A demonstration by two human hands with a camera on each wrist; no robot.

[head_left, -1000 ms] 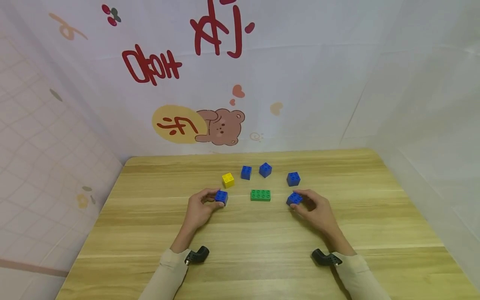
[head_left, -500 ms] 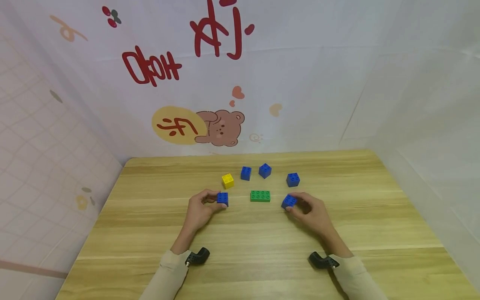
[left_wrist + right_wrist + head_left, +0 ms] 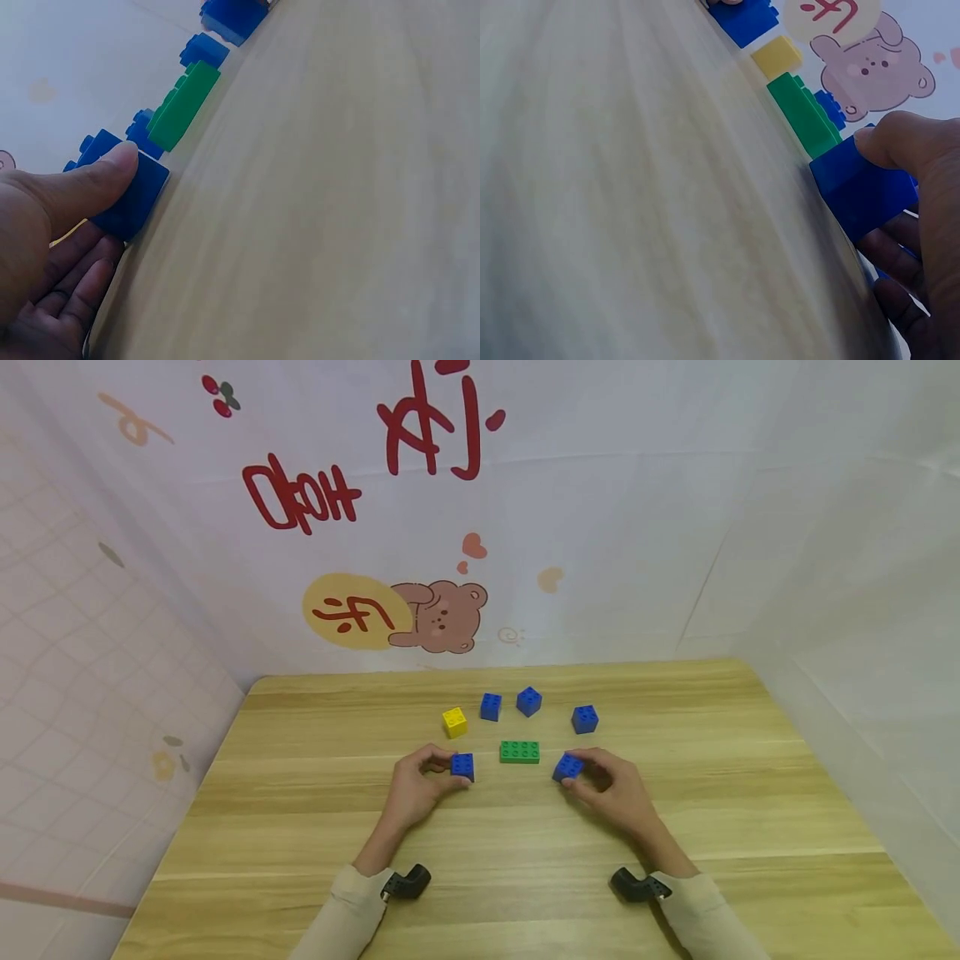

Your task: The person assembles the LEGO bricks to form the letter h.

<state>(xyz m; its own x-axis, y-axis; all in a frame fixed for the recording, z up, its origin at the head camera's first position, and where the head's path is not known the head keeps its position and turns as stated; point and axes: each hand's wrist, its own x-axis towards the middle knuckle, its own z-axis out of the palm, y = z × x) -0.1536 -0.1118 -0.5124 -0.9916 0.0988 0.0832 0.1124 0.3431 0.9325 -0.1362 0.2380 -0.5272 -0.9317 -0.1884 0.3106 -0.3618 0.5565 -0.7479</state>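
My left hand [image 3: 415, 789] pinches a blue toy brick [image 3: 462, 767] between thumb and fingers, low over the tabletop. In the left wrist view the thumb presses the near side of that blue brick [image 3: 133, 196]. Opposite it, my right hand [image 3: 617, 789] pinches another blue toy brick [image 3: 568, 767], turned at an angle; the right wrist view shows this brick [image 3: 861, 187] close up. Between the two held bricks, slightly farther back, lies a long green brick [image 3: 520, 752], touched by neither hand. Behind the left hand sits a yellow brick [image 3: 454, 722].
Three more blue bricks stand along the back: one left of centre [image 3: 491, 707], one turned cornerwise [image 3: 528, 701], and one to the right [image 3: 585, 719]. The wooden table [image 3: 525, 877] ends at a white printed backdrop [image 3: 600, 510].
My left hand has moved right and slightly nearer with its blue brick. My right hand has slid left with the other. The gap between the held bricks is smaller; the remaining bricks stay put.
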